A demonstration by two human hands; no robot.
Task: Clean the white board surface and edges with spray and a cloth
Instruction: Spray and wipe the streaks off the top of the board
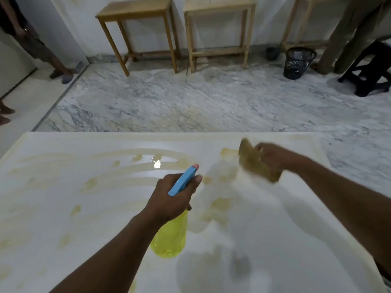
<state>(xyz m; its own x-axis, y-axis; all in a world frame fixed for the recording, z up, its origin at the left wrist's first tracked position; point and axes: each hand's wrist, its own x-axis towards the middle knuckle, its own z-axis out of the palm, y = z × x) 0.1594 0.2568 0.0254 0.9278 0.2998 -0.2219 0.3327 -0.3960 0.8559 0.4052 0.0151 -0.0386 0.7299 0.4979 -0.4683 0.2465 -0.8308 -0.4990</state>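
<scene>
The white board [63, 208] lay flat before the person, and its left half carried yellowish smears [88, 185], which I judged to be the reason for the cleaning. Over the board's middle the left hand [171, 197] was wrapped round the neck of the spray bottle [171, 237]. Its blue nozzle was aimed toward the board's far edge, likely so the fluid would land ahead of the wiping. Toward the board's far right corner the right hand [273, 157] clutched a bunched brownish cloth [258, 163], held close to more smears as if to take them up. The cloth was blurred, so it may have been touching the board or just above it; I could not tell.
</scene>
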